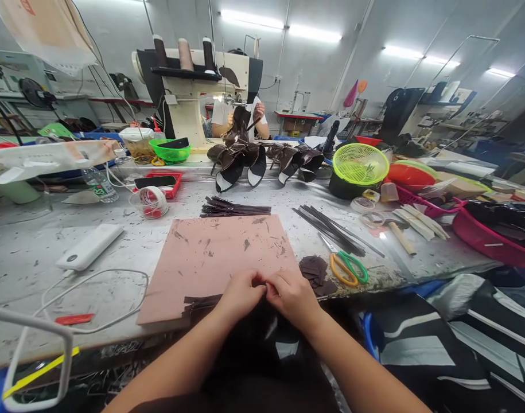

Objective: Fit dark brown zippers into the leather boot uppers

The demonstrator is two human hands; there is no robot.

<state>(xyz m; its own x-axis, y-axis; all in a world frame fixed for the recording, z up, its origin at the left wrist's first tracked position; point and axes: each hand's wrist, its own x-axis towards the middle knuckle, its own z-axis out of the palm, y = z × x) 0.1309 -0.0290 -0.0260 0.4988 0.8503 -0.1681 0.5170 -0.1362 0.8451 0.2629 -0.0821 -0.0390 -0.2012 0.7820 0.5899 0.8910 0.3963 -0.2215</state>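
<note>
My left hand (244, 291) and my right hand (293, 295) meet fingertip to fingertip over the front edge of a pinkish board (228, 246). Both are closed in a pinch. Whatever the fingers hold is dark and mostly hidden; I cannot make out its kind. Glossy black material (268, 330) shows just below them. Beside my left wrist, dark zippers (197, 303) lie on the board's front left corner. To the right of my right hand are a pile of small dark brown pieces (316, 274) and scissors (348, 268) with orange and green handles.
Behind the board lie a bundle of dark zippers (234, 207) and dark strips (329, 229). Brown shoe uppers (240, 155) stand before a sewing machine (193, 97); a person sits beyond. A power bank (90, 246) is left; a hammer (402, 238) and pink basket (494, 238) are right.
</note>
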